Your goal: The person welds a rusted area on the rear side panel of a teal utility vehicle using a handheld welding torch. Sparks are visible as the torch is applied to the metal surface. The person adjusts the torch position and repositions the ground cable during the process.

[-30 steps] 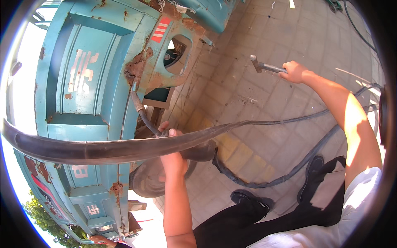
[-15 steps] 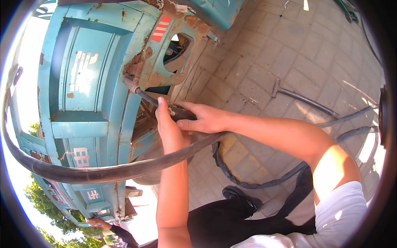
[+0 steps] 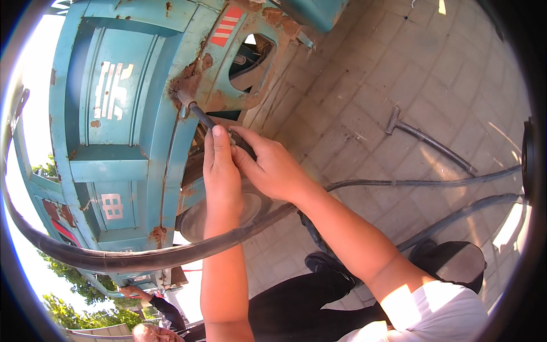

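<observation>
A torch-like tool [image 3: 203, 117] is held at the near, right-hand edge of the teal truck body [image 3: 108, 169], its dark neck and pale tip projecting past the fingers toward that body. The tool is gripped from both sides. The left hand [image 3: 221, 178] is closed about the grip with its thumb laid along the neck; its remaining fingers are partly hidden. By the right hand [image 3: 271, 166], set on the side away from the truck body, the dark grip is pinched between thumb and forefinger.

The governing relation is as follows: the tip lies beyond both hands, on their truck-body side, and the long axis is slanted from the grip up and leftward to the rusted corner [image 3: 190, 78] of that body. The tip is seen against the lower part of the rust; whether contact is made cannot be told. The left hand is placed slightly nearer the truck body than the right.

A thick dark hose [image 3: 114, 260] is looped across the front of the truck body and passes over the left forearm. A wheel [image 3: 195, 221] is seen beneath the body. A hammer [image 3: 434, 143] is laid on the paving [image 3: 364, 74], well apart to the right of the truck body.
</observation>
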Demonstrator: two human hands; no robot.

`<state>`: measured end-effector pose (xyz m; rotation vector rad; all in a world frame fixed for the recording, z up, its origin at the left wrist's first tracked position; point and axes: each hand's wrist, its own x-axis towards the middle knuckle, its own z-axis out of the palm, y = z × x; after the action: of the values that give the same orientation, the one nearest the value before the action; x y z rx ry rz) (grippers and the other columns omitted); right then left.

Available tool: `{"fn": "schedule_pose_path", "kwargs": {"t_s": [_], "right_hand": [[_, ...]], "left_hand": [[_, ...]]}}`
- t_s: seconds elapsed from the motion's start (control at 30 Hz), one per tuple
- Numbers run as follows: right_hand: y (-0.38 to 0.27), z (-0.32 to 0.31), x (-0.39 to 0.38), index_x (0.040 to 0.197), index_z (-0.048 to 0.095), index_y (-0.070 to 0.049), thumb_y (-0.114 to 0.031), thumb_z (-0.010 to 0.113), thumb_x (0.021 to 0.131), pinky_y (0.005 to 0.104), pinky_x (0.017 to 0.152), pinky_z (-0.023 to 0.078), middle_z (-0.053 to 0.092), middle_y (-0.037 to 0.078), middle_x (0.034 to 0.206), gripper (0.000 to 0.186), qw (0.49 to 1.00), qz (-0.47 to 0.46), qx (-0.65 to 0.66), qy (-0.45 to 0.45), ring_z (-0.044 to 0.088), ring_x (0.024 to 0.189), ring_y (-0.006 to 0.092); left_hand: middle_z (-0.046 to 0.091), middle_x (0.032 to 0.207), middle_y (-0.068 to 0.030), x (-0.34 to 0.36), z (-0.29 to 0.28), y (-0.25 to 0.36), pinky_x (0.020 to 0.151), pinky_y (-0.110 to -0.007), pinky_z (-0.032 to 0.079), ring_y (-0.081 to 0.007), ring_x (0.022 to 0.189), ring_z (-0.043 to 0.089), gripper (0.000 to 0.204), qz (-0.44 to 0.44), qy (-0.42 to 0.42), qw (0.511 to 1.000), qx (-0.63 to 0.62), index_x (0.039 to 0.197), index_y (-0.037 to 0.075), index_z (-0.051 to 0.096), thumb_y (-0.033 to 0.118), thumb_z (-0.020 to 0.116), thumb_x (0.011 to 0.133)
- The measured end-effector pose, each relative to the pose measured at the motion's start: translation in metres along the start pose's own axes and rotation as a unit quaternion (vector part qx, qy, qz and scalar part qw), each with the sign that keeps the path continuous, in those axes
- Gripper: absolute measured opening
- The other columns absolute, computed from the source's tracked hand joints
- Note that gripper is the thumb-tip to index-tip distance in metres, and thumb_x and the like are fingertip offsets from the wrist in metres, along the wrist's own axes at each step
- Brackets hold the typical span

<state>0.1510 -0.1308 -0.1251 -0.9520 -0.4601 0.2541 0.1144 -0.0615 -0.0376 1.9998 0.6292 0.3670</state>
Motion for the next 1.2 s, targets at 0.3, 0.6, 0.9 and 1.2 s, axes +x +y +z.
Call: {"fn": "schedule_pose_path", "kwargs": {"t_s": [0.3,0.6,0.9,1.2], "right_hand": [[0.000,0.005,-0.002,0.132,0.057,0.000,-0.036,0.059,0.103,0.0484,0.086,0.054,0.071,0.026,0.109,0.047,1.000,-0.003,0.008,0.011,0.067,0.102,0.0459],[0.000,0.000,0.007,0.130,0.058,0.002,-0.039,0.058,0.103,0.0504,0.085,0.053,0.070,0.027,0.106,0.049,0.999,0.004,-0.034,-0.003,0.067,0.101,0.0467],[-0.001,0.003,0.012,0.128,0.059,0.002,-0.038,0.058,0.103,0.0505,0.084,0.053,0.071,0.027,0.104,0.047,1.000,0.003,-0.027,-0.008,0.067,0.098,0.0466],[-0.003,0.005,0.017,0.109,0.060,0.000,-0.038,0.060,0.101,0.0538,0.076,0.052,0.070,0.025,0.094,0.038,0.998,-0.023,-0.055,0.009,0.066,0.089,0.0476]], "left_hand": [[0.044,0.158,-0.0158,-0.046,-0.022,-0.016,0.119,-0.040,0.038,-0.0272,0.142,0.048,0.070,0.066,-0.062,0.996,-0.006,0.162,0.002,0.026,0.024,0.062,0.106],[0.053,0.148,-0.0159,-0.046,-0.010,-0.029,0.113,-0.035,0.041,-0.0225,0.133,0.053,0.069,0.076,-0.005,0.996,-0.036,0.158,-0.003,0.034,0.025,0.064,0.104],[0.049,0.154,-0.0170,-0.039,-0.012,-0.034,0.113,-0.037,0.043,-0.0243,0.137,0.052,0.065,0.092,0.002,0.994,-0.061,0.158,-0.003,0.034,0.024,0.060,0.106],[0.050,0.153,-0.0156,-0.038,-0.007,-0.031,0.111,-0.038,0.047,-0.0244,0.135,0.055,0.060,0.094,0.020,0.992,-0.079,0.158,-0.002,0.035,0.024,0.055,0.108]]}}
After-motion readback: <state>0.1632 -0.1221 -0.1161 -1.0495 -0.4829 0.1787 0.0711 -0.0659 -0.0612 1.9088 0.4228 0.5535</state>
